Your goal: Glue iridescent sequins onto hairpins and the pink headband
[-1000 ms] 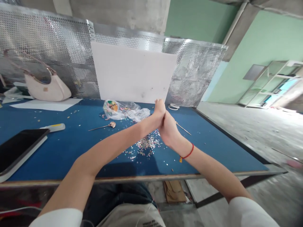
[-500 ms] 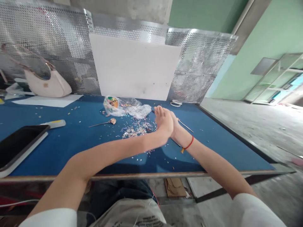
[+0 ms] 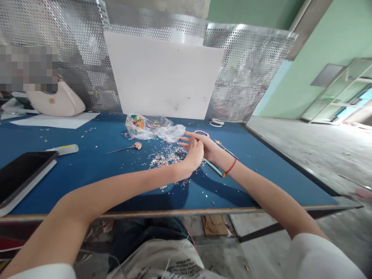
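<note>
My left hand (image 3: 194, 155) lies against the palm of my right hand (image 3: 209, 148), its fingers slightly bent. The fingers of my right hand stretch out to the left, apart from each other; nothing shows in either hand. A red bracelet is on my right wrist. Below and left of the hands, small shiny sequins or beads (image 3: 159, 159) are scattered over the blue table. A thin green tool (image 3: 213, 167), perhaps tweezers, lies under my right wrist. Beyond it rests a hair stick (image 3: 228, 150). Behind the hands a pink ring-shaped thing (image 3: 202, 133) is partly hidden.
Clear plastic bags (image 3: 167, 131) with colourful contents lie behind the sequins. Left of them is another hair stick (image 3: 124, 148) with a copper-coloured ornament. A phone (image 3: 24, 174), a pale handbag (image 3: 65, 101) and white rings (image 3: 216, 123) are also on the table (image 3: 279, 174).
My hands have slid apart from a pressed-together pose. My left hand has moved down and left across my right hand, whose fingers now show. The green tool is now more visible.
</note>
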`<state>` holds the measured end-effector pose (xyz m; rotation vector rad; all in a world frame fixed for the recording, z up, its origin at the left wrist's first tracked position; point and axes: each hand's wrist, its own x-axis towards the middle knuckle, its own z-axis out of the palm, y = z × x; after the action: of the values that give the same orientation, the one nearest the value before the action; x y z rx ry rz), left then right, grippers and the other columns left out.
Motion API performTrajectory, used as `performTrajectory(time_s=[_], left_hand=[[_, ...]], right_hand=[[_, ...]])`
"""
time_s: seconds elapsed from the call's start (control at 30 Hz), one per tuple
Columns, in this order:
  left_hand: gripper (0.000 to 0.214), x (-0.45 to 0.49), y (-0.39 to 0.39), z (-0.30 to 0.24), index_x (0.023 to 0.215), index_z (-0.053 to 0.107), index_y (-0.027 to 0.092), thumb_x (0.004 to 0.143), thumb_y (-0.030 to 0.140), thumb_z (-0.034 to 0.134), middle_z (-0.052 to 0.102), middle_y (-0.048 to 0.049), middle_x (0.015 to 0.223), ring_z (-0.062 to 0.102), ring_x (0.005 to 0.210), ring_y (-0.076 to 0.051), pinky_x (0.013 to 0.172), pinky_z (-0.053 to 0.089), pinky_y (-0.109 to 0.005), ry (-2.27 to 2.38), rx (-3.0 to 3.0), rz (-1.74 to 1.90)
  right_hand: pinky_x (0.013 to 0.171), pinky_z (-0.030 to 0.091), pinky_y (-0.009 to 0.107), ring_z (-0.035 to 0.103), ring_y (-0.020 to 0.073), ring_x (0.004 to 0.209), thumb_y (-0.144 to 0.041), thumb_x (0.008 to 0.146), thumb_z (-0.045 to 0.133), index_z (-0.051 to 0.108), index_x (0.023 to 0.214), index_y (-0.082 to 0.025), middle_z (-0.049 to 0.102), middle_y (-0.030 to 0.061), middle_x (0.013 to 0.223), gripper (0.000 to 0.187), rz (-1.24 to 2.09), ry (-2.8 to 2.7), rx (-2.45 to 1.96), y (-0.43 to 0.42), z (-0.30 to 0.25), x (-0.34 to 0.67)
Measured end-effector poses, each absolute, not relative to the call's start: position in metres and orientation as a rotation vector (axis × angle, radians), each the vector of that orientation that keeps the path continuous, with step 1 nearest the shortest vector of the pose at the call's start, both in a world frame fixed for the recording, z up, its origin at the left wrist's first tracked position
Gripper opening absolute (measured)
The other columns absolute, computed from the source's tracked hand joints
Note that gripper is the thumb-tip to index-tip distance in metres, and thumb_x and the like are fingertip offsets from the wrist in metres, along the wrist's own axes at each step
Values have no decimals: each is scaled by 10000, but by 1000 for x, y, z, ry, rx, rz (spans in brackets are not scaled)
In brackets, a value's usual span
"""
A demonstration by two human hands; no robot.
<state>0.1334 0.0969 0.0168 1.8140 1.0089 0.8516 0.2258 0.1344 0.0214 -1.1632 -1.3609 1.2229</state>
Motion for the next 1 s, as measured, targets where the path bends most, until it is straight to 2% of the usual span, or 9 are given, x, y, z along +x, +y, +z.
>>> performTrajectory(time_s=[0.13,0.27,0.43,0.5,0.63,0.73,0.8,0.9,1.0], left_hand=[[520,98,80,25,1414,459,207,901,217,372,540,-64,1397,626,1077,-254,934,484,-388,969,1909,740],[405,72,88,29,1168,647,155,847,166,400,674,-76,1207,654,946,-216,851,500,-335,1105,1933,875],[378,70,112,17,1107,624,150,836,107,364,716,-70,1081,638,850,-164,753,483,-283,1116,1767,1045],[359,71,117,11,1071,630,146,835,99,363,721,-73,1049,632,825,-158,718,470,-273,1127,1743,1077],[330,69,120,2,1059,625,153,832,100,391,717,-72,1027,632,809,-161,668,457,-263,1131,1768,1099],[335,65,123,-1,1094,606,163,834,96,406,689,-85,1095,643,907,-180,680,472,-261,1139,1787,1139],[343,63,127,-2,1108,600,158,833,82,409,670,-98,1131,651,918,-185,715,490,-274,1170,1787,1145],[346,59,134,-5,1146,585,128,852,78,409,663,-123,1145,655,941,-193,794,503,-304,1197,1806,1141],[337,57,140,-7,1182,571,122,899,107,388,642,-134,1196,629,1042,-203,887,486,-326,1207,1927,1160]], right_hand=[[743,567,359,683,177,707,-268,722,701,716,829,-159,739,100,840,154,1088,-1234,-1073,134,26,237],[529,534,276,600,111,489,-328,624,800,713,738,-151,721,71,707,228,879,-1278,-1063,135,27,242],[266,203,197,362,62,246,-640,776,596,509,554,-192,433,-47,329,507,792,-1331,-1108,133,25,238],[275,200,191,308,53,235,-615,849,514,454,533,-202,348,-69,286,523,824,-1439,-1132,130,25,236],[387,423,200,521,88,419,-269,859,534,635,821,-167,638,5,587,149,1038,-1596,-1065,127,25,233],[653,574,302,670,169,837,-55,683,554,592,1163,-223,652,69,1174,509,1180,-1554,-988,127,23,234],[832,552,384,636,218,1035,-49,669,561,607,1166,-226,599,78,1292,529,1210,-1537,-1030,128,22,236],[1052,391,476,579,250,1179,-252,865,518,627,1164,-190,649,113,1240,324,1293,-1522,-1066,128,22,237],[1127,263,515,609,248,1158,-456,978,341,409,1410,-228,556,115,1379,493,1386,-1407,-1017,126,24,235]])
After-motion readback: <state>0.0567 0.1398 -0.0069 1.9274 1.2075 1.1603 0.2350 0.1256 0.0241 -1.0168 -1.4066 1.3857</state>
